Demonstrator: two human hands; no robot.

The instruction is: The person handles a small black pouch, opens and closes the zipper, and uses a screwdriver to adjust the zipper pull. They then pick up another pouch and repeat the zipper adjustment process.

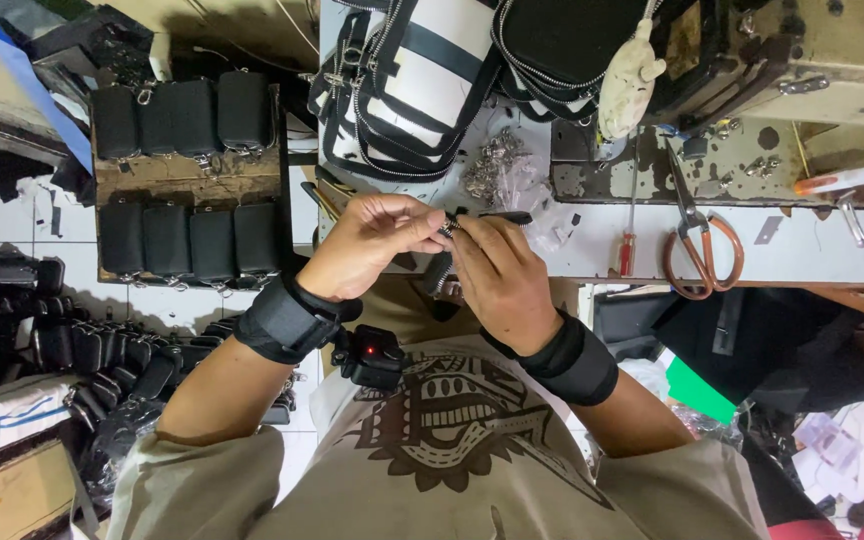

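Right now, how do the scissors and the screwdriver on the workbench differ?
The scissors have orange loop handles and a pair of dark blades; the screwdriver has a straight red handle and one thin metal shaft. The scissors are the wider and bulkier of the two; the screwdriver is slim. The scissors lie farther from the hands than the screwdriver. Both lie flat on the workbench, handles toward the person, and neither hand touches them.

Orange-handled scissors (700,250) lay near the workbench's (812,250) front edge; a red screwdriver (628,235) beside them; black pouches (180,118) lined a wooden tray (187,180) at left.
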